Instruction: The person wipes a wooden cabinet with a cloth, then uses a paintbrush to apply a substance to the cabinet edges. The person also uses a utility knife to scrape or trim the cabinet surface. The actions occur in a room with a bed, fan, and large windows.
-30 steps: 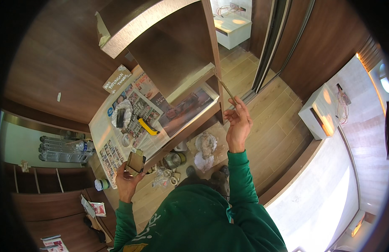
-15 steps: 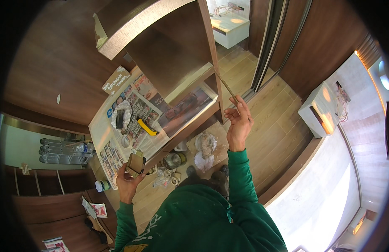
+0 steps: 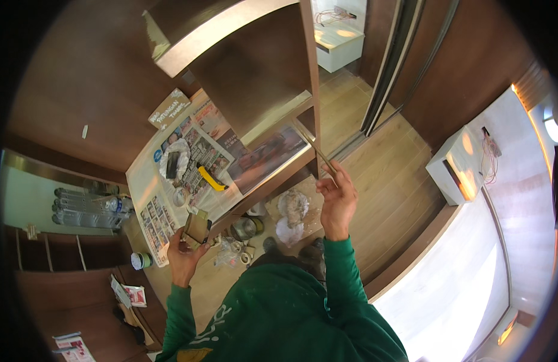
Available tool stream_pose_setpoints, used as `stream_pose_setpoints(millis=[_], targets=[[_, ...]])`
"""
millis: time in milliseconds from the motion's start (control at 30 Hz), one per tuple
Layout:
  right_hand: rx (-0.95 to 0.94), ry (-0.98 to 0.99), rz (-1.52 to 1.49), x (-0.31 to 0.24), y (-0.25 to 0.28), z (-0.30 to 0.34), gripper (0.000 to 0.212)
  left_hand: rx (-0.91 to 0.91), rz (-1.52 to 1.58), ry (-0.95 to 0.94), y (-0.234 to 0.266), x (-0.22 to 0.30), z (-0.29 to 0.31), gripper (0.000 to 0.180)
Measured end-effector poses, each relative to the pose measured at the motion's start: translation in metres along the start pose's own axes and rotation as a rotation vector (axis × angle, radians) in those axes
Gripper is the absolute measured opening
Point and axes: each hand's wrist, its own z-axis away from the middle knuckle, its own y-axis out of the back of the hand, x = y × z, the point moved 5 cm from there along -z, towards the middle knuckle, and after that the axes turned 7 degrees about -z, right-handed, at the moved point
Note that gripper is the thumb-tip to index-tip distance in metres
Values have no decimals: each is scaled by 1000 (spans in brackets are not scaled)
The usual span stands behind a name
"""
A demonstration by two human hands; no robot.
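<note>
My right hand [image 3: 339, 211] pinches a thin brush [image 3: 320, 152] by its slim handle. The brush points up and left, its tip in front of the brown cabinet's vertical edge panel [image 3: 315, 90]; whether it touches is hard to tell. Down at the left, my left hand [image 3: 183, 260] grips a small square tan container [image 3: 197, 229], its top uncovered and dark brown inside. Just beyond that hand, newspaper [image 3: 161, 208] covers the counter. On the paper lie a yellow-handled cutter [image 3: 211, 178] and a dark block on a crumpled white wrapping [image 3: 174, 161].
A hand-lettered cardboard sign [image 3: 169, 108] leans at the back of the counter. By my feet are a metal can [image 3: 245, 227], crumpled white paper [image 3: 291, 211] and plastic bags [image 3: 229, 250]. A folded ladder [image 3: 86, 208] lies far left; a white wall-mounted box [image 3: 457, 166] juts out right.
My right hand has drawn slightly toward me, bringing the brush tip down and left from the cabinet's edge. The left hand keeps its hold on the container. The view has shifted a little.
</note>
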Motion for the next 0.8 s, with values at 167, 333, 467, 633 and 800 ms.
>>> stream_pose_setpoints(millis=[167, 333, 467, 633, 800], targets=[[-147, -121, 111, -26, -2, 42, 40, 75, 42, -153, -9, 19, 2, 81], [-446, -59, 367, -64, -45, 70, 32, 107, 55, -308, -18, 56, 9, 83], [-580, 26, 631, -82, -88, 92, 25, 132, 7, -350, -21, 80, 13, 89], [-737, 88, 809, -72, -128, 112, 20, 218, -17, -418, -17, 91, 29, 86], [-779, 90, 929, -40, -136, 130, 21, 235, -82, -456, -11, 88, 43, 87]])
